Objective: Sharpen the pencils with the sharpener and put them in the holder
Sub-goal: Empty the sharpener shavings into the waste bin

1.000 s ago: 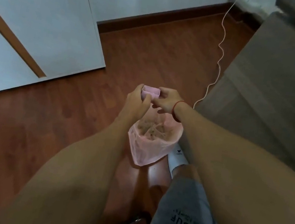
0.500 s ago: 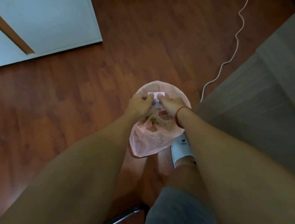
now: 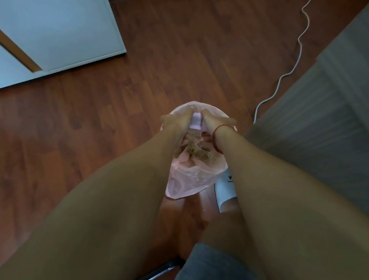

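A small pale pink sharpener box point(image 3: 196, 121) is held between both hands over a pink plastic bag point(image 3: 190, 180) that lines a bin on the floor. My left hand point(image 3: 178, 121) grips its left side and my right hand point(image 3: 214, 124), with a red string at the wrist, grips its right side. Pencil shavings point(image 3: 198, 148) lie inside the bag below the box. No pencils and no holder are in view.
A grey-brown desk side point(image 3: 341, 132) stands at the right, with a white cable point(image 3: 288, 69) trailing on the red-brown wooden floor point(image 3: 56, 142). White cabinet doors point(image 3: 42, 6) fill the upper left. A chair leg point(image 3: 153, 276), grey shorts and a white sock point(image 3: 226, 191) are below.
Both hands moved the pink box down, from above the bag's rim to low over its opening. The camera tilted further down.
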